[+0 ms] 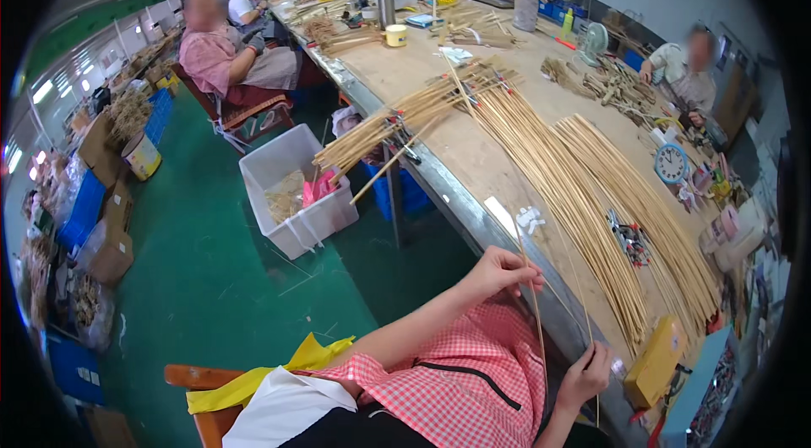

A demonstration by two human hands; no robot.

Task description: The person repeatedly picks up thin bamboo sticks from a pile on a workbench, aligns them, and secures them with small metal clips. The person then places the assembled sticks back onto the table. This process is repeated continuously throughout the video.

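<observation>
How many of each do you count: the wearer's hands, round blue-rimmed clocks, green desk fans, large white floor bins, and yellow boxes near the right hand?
Wearer's hands: 2 (left hand, right hand)
Round blue-rimmed clock: 1
Green desk fan: 1
Large white floor bin: 1
Yellow box: 1
Total: 6

Sticks point(553, 186): lt. tan, incl. those in hand. Apron point(498, 338): red/wht. check w/ blk. zip point(473, 374). Tabletop point(460, 144): pale brn.; metal edge point(439, 182) gry. Floor point(203, 237): dk. grn. Bin point(270, 216): wht., semi-clear. Clock point(672, 163): blu. rim, wht. face. Clips point(629, 241): blk., red & silver. Box point(655, 363): solid yel. Mug point(395, 35): pale yel.
</observation>
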